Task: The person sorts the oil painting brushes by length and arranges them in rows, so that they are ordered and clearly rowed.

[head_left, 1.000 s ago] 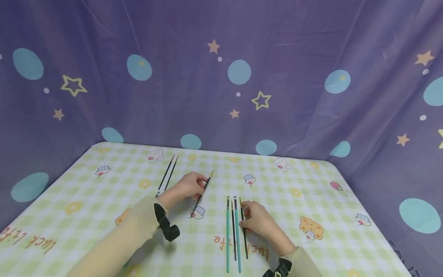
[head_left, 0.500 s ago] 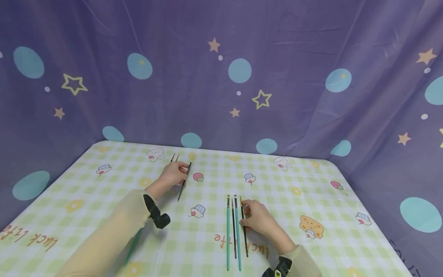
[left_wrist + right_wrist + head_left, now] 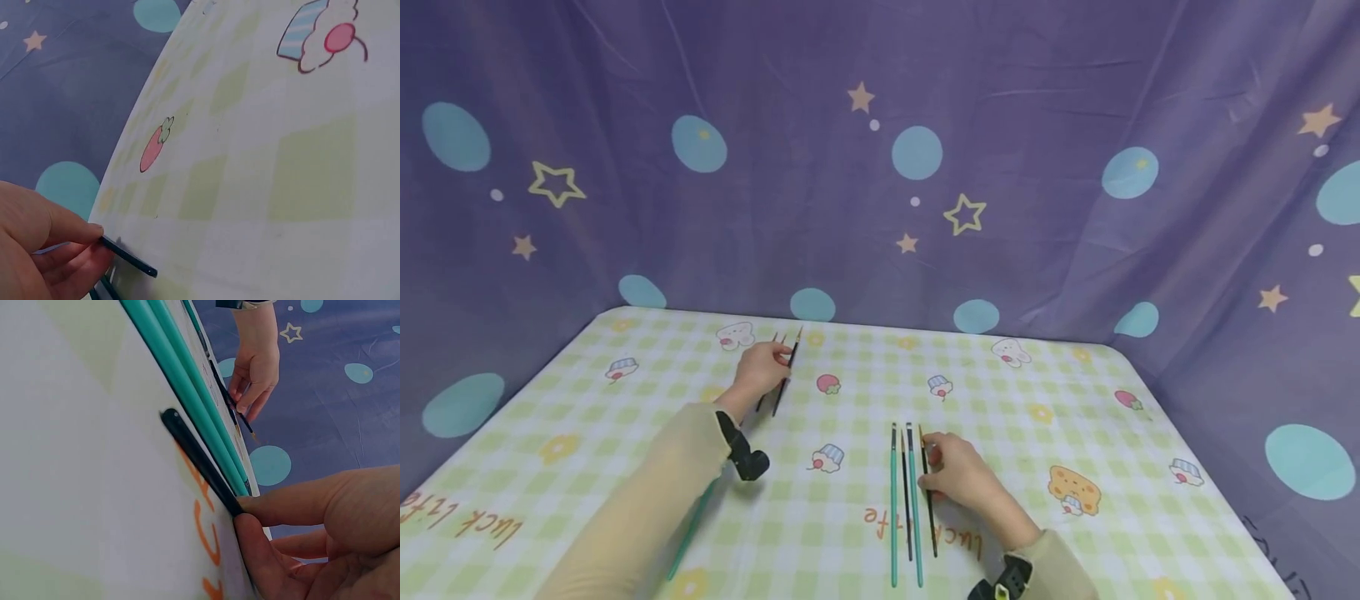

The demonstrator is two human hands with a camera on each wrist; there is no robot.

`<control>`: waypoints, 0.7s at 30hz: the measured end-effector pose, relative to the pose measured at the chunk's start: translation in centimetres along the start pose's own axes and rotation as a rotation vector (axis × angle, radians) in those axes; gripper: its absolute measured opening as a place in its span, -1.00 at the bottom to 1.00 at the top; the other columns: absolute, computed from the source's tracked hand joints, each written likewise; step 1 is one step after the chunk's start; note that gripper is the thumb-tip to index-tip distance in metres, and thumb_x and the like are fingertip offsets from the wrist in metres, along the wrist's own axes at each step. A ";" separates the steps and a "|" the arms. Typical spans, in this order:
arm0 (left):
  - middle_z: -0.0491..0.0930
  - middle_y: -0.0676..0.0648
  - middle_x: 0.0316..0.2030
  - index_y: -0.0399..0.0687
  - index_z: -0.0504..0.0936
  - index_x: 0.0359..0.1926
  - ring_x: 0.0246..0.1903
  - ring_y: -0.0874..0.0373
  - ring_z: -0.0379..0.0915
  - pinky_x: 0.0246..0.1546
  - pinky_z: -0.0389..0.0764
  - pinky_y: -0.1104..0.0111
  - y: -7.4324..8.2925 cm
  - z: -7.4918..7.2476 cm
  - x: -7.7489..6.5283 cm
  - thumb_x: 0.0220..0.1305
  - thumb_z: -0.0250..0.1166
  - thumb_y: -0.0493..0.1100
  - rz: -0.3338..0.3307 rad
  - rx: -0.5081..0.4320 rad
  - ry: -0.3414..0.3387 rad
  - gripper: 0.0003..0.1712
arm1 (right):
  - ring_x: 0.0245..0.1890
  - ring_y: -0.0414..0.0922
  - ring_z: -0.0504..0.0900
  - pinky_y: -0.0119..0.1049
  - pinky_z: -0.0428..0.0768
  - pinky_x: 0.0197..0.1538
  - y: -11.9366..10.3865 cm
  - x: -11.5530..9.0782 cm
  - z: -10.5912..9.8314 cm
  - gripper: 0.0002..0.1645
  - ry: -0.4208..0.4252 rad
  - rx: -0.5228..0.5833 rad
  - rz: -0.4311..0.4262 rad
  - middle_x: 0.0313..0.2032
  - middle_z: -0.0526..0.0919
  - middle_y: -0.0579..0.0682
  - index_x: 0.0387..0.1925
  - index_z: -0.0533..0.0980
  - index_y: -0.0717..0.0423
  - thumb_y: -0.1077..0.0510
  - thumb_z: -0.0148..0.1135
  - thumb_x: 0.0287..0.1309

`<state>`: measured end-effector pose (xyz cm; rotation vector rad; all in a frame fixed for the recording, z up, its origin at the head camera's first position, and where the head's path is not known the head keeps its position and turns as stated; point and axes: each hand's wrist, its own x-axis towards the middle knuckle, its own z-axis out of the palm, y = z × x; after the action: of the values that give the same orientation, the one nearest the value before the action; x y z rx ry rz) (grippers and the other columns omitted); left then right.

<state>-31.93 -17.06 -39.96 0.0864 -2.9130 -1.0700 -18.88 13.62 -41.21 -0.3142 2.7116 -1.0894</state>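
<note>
The left hand (image 3: 762, 368) pinches a slim black paintbrush (image 3: 780, 400) between thumb and fingers, its pointed bristles aimed at the far edge of the table (image 3: 1000, 400); whether its smooth, rounded handle end touches the cloth cannot be told. Just beside it, partly hidden by that hand, lie two thin dark brushes (image 3: 783, 339) with fine, tapering tips. Nearer the person, a glossy teal handle (image 3: 688, 537) slants out from beneath the left sleeve (image 3: 647, 500), which is plain, cream-coloured fabric. The right hand (image 3: 958, 471) holds another dark-handled brush (image 3: 933, 525) between thumb and forefinger, at the right end of a nearly parallel row: a teal brush (image 3: 894, 508), a thinner dark brush (image 3: 906, 508) and a second teal brush (image 3: 914, 500), both teal ones with short metal ferrules. The table wears a green-and-white checked covering printed with cupcakes, strawberries and flowers. Behind it hangs a creased purple curtain (image 3: 775, 167), softly sheened, with turquoise ovals and stars.
</note>
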 end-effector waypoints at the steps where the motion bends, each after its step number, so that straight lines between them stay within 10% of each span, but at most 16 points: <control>1: 0.60 -0.19 -0.26 -0.26 0.53 0.02 -0.37 0.04 0.53 -0.42 0.50 0.36 -0.1 0.0 0.1 0.00 0.21 -0.35 0.011 0.022 0.018 -0.54 | -0.57 -0.21 0.46 -0.41 0.50 -0.58 0.0 0.0 0.0 -0.29 0.000 -0.001 -0.002 -0.35 0.43 0.06 0.14 0.29 0.39 0.31 0.31 -0.11; 21: 0.62 -0.19 -0.18 -0.23 0.62 -0.11 -0.17 -0.12 0.53 -0.23 0.54 0.13 0.3 0.2 0.0 -0.03 0.18 -0.34 0.012 0.196 0.092 -0.63 | -0.55 -0.20 0.44 -0.41 0.50 -0.58 -0.1 0.0 0.0 -0.30 0.010 -0.011 0.007 -0.37 0.42 0.05 0.12 0.31 0.37 0.31 0.31 -0.12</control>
<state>-32.00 -16.69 -39.92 0.1192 -2.9219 -0.7546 -18.88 13.55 -41.19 -0.3019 2.7260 -1.0781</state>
